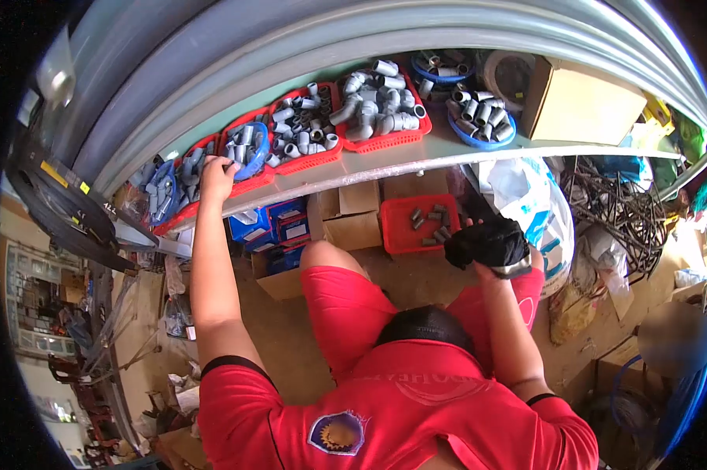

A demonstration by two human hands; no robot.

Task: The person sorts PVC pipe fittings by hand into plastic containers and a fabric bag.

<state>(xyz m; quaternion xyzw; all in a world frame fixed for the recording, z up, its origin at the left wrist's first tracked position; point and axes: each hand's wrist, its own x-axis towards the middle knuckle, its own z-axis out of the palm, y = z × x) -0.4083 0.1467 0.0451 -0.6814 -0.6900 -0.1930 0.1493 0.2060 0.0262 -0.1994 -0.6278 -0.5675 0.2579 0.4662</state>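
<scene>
My left hand (218, 178) reaches up to the shelf, its fingers curled at the lower left edge of a small blue basket (261, 149) of grey pipe fittings. This basket sits tilted over a red basket (247, 186). Around the hand lie more grey fittings (190, 166), and a second blue basket (164, 194) is to its left. Over my right knee, my right hand (486, 271) is closed on a bunched black cloth (490, 244), which hides most of the fingers. Near it on the floor stands a red basket (396, 227) with several short grey pipe pieces (439, 223).
Red baskets (385, 142) of grey fittings line the shelf (353, 163), with a blue basket (482, 142) and a cardboard box (592, 102) to the right. Long grey pipes (291, 47) run above. Blue boxes (271, 223), white bags (518, 188) and metal rods (620, 207) are below.
</scene>
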